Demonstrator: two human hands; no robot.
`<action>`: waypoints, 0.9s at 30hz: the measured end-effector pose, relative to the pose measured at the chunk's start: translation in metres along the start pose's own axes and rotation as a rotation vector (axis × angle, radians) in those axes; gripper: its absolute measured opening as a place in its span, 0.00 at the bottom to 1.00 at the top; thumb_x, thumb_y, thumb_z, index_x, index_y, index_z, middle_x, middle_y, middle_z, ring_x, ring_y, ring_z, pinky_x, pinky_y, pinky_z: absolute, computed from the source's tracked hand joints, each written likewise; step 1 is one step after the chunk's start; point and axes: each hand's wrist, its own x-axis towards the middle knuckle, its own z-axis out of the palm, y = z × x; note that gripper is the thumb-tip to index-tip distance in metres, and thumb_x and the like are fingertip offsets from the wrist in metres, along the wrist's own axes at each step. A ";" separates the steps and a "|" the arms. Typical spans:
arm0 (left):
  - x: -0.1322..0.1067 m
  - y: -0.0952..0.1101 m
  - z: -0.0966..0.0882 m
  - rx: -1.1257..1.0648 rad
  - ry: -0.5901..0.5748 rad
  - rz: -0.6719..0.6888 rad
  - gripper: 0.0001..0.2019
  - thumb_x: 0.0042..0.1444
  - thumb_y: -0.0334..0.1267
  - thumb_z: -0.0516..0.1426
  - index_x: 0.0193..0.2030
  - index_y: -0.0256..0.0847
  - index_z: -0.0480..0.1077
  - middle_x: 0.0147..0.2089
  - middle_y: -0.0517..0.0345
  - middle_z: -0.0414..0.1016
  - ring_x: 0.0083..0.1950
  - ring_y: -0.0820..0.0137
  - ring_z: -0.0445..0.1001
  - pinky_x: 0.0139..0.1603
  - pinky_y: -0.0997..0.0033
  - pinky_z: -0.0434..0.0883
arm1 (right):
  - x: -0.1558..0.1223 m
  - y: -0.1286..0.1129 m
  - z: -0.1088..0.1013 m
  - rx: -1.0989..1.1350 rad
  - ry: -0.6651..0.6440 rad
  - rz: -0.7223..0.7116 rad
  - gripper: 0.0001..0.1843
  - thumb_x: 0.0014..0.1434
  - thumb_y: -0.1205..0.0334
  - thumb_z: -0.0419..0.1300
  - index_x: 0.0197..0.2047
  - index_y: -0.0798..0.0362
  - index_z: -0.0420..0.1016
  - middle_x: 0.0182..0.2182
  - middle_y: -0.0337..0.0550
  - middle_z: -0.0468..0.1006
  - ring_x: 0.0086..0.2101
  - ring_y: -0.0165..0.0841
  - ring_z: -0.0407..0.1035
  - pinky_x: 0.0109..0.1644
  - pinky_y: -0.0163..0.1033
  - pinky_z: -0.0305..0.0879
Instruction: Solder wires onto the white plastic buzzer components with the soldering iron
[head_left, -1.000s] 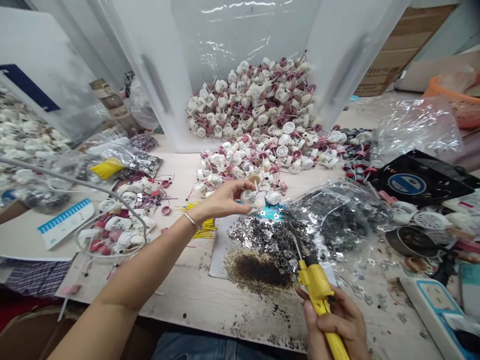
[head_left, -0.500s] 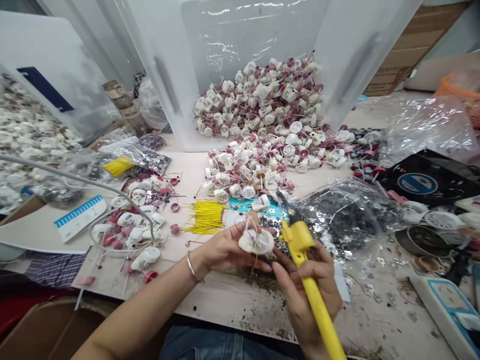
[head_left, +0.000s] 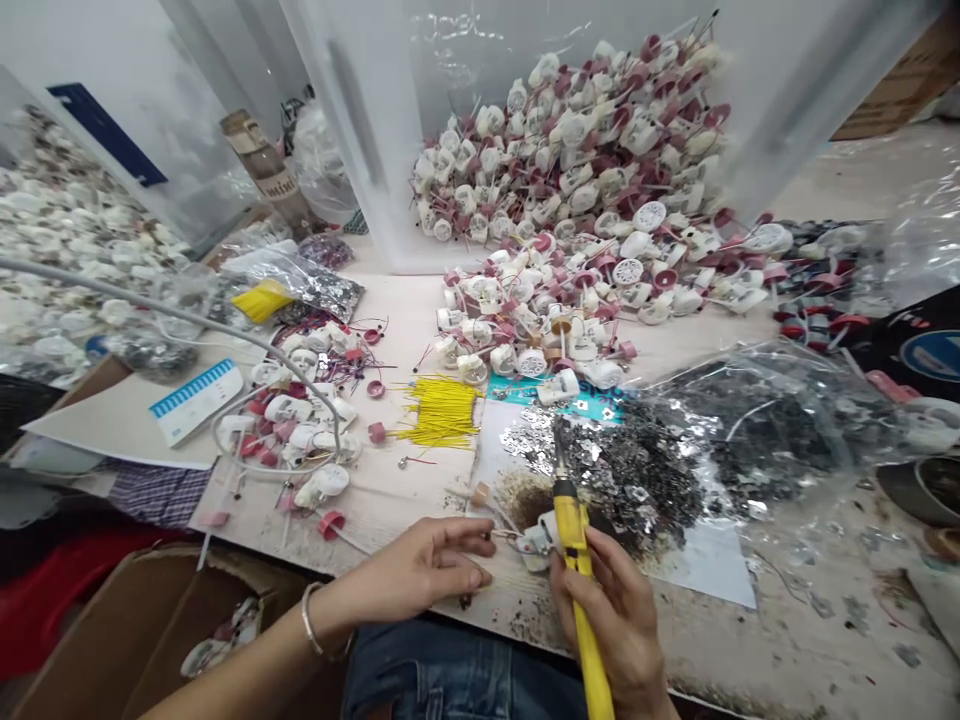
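Pink plastic cap [head_left: 331, 523] sits near the left hand [head_left: 412, 570], curled narrow; you can't tell if it holds the thin wire [head_left: 506, 534]. A white plastic part [head_left: 534, 552] lies at its 3 o'clock, beside the right hand [head_left: 619, 625], which grips a yellow soldering iron [head_left: 570, 525].

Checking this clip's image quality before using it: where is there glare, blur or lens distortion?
Head view: glare streaks the clear plastic bag; wide-angle distortion makes the translucent plastic bin lean sharply; the far edge of the pile of white and red parts looks slightly soft.

right hand [head_left: 611, 625]: soldering iron [head_left: 571, 540] | left hand [head_left: 416, 570]: near white wired part [head_left: 535, 550]
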 end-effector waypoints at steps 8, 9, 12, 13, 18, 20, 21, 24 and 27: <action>0.013 0.015 -0.045 1.249 0.684 0.310 0.10 0.61 0.32 0.50 0.40 0.38 0.73 0.39 0.49 0.73 0.42 0.63 0.70 0.46 0.60 0.69 | 0.025 -0.013 -0.013 -0.022 0.076 0.069 0.09 0.49 0.74 0.65 0.29 0.56 0.69 0.50 0.45 0.68 0.41 0.29 0.74 0.38 0.29 0.75; 0.017 0.016 -0.046 1.341 0.701 0.292 0.09 0.61 0.32 0.51 0.39 0.37 0.73 0.40 0.48 0.72 0.42 0.62 0.69 0.46 0.59 0.69 | 0.028 -0.016 -0.014 0.000 0.072 0.091 0.09 0.49 0.75 0.65 0.28 0.56 0.68 0.50 0.44 0.67 0.41 0.29 0.74 0.38 0.29 0.75; 0.023 0.015 -0.045 1.454 0.732 0.263 0.08 0.60 0.31 0.52 0.36 0.38 0.72 0.39 0.48 0.72 0.43 0.59 0.69 0.46 0.55 0.67 | 0.031 -0.024 -0.011 0.093 0.028 0.113 0.11 0.48 0.76 0.65 0.28 0.55 0.66 0.50 0.44 0.66 0.39 0.28 0.75 0.37 0.29 0.75; 0.022 0.014 -0.043 1.429 0.741 0.281 0.07 0.60 0.31 0.52 0.36 0.38 0.71 0.39 0.49 0.73 0.43 0.58 0.69 0.47 0.54 0.67 | 0.030 -0.026 -0.008 0.120 0.008 0.100 0.11 0.49 0.76 0.65 0.29 0.54 0.67 0.51 0.44 0.65 0.39 0.28 0.75 0.36 0.29 0.76; 0.010 0.009 -0.033 1.004 0.700 0.433 0.09 0.60 0.32 0.52 0.44 0.40 0.71 0.43 0.51 0.77 0.44 0.64 0.74 0.47 0.64 0.70 | 0.036 -0.032 0.023 0.097 -0.223 -0.116 0.11 0.60 0.72 0.54 0.43 0.50 0.72 0.53 0.47 0.68 0.52 0.36 0.69 0.49 0.38 0.74; 0.007 0.010 -0.028 0.871 0.637 0.428 0.08 0.59 0.32 0.52 0.42 0.40 0.72 0.42 0.52 0.78 0.43 0.66 0.75 0.46 0.67 0.71 | 0.041 -0.033 0.031 0.110 -0.288 -0.159 0.14 0.61 0.73 0.51 0.44 0.50 0.73 0.52 0.49 0.70 0.55 0.38 0.67 0.52 0.39 0.72; 0.006 0.010 -0.025 0.823 0.614 0.412 0.08 0.59 0.32 0.52 0.39 0.40 0.73 0.39 0.53 0.78 0.41 0.66 0.75 0.45 0.68 0.71 | 0.043 -0.033 0.032 0.128 -0.293 -0.143 0.14 0.61 0.74 0.51 0.44 0.51 0.73 0.52 0.49 0.71 0.54 0.38 0.67 0.52 0.38 0.72; 0.004 0.014 -0.012 0.688 0.536 0.365 0.06 0.58 0.32 0.54 0.35 0.39 0.73 0.34 0.56 0.78 0.37 0.69 0.74 0.41 0.71 0.70 | 0.044 -0.032 0.026 0.176 -0.233 -0.038 0.11 0.59 0.73 0.54 0.41 0.51 0.71 0.54 0.48 0.68 0.50 0.35 0.71 0.46 0.34 0.75; 0.008 0.020 0.006 0.584 0.371 0.419 0.05 0.58 0.34 0.56 0.35 0.40 0.74 0.34 0.57 0.78 0.36 0.71 0.74 0.40 0.73 0.70 | 0.040 -0.030 0.013 0.236 -0.077 0.168 0.09 0.54 0.76 0.59 0.33 0.52 0.66 0.54 0.45 0.64 0.47 0.32 0.72 0.41 0.33 0.77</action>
